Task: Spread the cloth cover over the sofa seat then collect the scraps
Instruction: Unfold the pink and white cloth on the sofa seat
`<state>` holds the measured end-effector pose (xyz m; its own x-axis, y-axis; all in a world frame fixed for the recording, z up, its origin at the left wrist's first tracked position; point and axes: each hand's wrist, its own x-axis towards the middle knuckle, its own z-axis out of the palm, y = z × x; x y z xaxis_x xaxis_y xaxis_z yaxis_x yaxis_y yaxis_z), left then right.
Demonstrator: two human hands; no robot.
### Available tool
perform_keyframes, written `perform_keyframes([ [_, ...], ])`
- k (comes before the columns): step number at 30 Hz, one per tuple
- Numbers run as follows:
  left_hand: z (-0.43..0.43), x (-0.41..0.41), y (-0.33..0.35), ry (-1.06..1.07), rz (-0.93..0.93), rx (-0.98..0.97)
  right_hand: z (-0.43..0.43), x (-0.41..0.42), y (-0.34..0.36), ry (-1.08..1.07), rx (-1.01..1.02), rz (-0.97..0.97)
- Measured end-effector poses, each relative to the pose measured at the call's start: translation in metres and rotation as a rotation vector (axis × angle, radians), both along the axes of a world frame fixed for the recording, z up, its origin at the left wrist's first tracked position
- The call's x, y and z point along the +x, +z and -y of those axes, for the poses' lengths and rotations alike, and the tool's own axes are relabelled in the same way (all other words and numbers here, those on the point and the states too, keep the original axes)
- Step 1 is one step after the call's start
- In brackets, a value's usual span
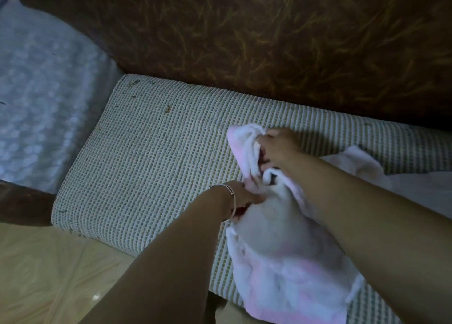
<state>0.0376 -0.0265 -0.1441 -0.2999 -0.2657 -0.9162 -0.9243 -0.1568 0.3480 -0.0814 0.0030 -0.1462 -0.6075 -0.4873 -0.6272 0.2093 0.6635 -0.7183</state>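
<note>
Sofa seat point(146, 167): coarse woven fabric, matt, in a ribbed grid of white threads over a greenish ground; backrest point(269, 35): dark brown upholstery with a faint sheen and a streaked golden pattern. Cloth cover point(276, 255): soft, fluffy, towel-like textile, white with pink bands, bunched into deep folds; a thin bracelet point(231, 196) on the left wrist looks pale and smooth. Floor point(49, 274): glossy, smooth tan surface showing a small highlight.

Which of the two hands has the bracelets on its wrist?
The left hand, nearer the sofa seat's front edge, gripping the white cloth cover. The right hand, farther back, has a bare wrist.
</note>
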Motion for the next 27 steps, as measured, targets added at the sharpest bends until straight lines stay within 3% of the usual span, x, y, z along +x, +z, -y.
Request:
perform_keyframes([
  [4, 0.035, -0.006, 0.004, 0.172, 0.05, -0.296, 0.002, -0.005, 0.005, -0.04, -0.035, -0.099],
  [7, 0.068, -0.005, 0.012, 0.242, 0.11, -0.752, 0.01, -0.004, 0.01, -0.08, -0.136, -0.096],
  [9, 0.076, -0.002, 0.021, 0.327, 0.041, -0.939, 0.018, 0.0, 0.011, -0.038, -0.184, -0.097],
  [11, 0.075, 0.002, 0.026, 0.326, -0.065, -0.999, 0.025, 0.002, 0.009, 0.097, -0.127, -0.17],
  [14, 0.07, 0.013, 0.013, 0.266, -0.037, -0.891, 0.024, 0.009, 0.008, 0.391, 0.104, -0.33],
  [19, 0.063, 0.038, -0.014, 0.215, 0.387, -0.604, 0.028, 0.027, -0.001, 0.713, 0.292, -0.526],
  [23, 0.044, 0.057, -0.039, -0.005, 0.338, -0.328, 0.039, 0.041, -0.011, 0.879, 0.46, -0.637],
  [25, 0.04, 0.055, -0.042, -0.061, 0.247, -0.372, 0.044, 0.048, -0.017, 0.96, 0.516, -0.709],
  [27, 0.047, 0.051, -0.04, 0.05, 0.177, -0.461, 0.049, 0.053, -0.019, 0.96, 0.518, -0.751],
])
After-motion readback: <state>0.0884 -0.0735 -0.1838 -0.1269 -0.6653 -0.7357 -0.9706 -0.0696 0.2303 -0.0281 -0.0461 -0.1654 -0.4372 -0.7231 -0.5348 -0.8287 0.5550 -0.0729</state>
